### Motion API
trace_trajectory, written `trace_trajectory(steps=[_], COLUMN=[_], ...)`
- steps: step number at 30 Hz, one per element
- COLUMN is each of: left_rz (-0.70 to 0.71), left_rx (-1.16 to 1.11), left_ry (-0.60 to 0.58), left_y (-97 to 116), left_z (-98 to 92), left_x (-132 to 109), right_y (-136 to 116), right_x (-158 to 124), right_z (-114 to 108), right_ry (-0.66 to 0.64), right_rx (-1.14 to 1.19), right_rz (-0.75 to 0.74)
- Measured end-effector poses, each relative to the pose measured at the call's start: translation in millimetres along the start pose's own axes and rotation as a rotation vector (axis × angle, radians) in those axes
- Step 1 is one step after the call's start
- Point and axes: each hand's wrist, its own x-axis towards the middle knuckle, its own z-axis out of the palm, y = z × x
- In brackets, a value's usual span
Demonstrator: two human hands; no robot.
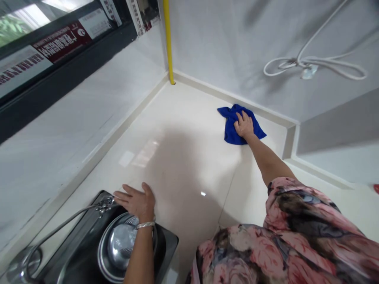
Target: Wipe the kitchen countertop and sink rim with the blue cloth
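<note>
My right hand (pixel 244 126) is stretched far forward and presses down on a crumpled blue cloth (pixel 229 132), which lies on the cream countertop (pixel 183 157) near the back wall. Its fingers are spread flat over the cloth. My left hand (pixel 136 202) rests open, fingers stretched out, on the counter at the edge of a dark sink (pixel 161 246). A silver bracelet circles that wrist.
A steel bowl (pixel 118 246) with a strainer sits in the sink, beside a chrome tap (pixel 59 227). A yellow pipe (pixel 168 41) rises in the back corner. A white cable (pixel 316 63) hangs coiled on the wall. A window with stickers runs along the left.
</note>
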Motion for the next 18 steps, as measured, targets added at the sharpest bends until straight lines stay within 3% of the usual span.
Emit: trace_trajectory(steps=[9, 18], left_rz=[-0.020, -0.036], left_rx=[-0.034, -0.153], left_ry=[0.055, -0.047], left_y=[9.4, 20.4], left_z=[-0.5, -16.2], left_x=[-2.3, -3.5], right_y=[19.8, 23.0], right_x=[-92.9, -177.0], right_z=[-3.4, -6.0], right_ry=[0.070, 0.059], right_rx=[0.060, 0.008], right_rz=[0.149, 0.272])
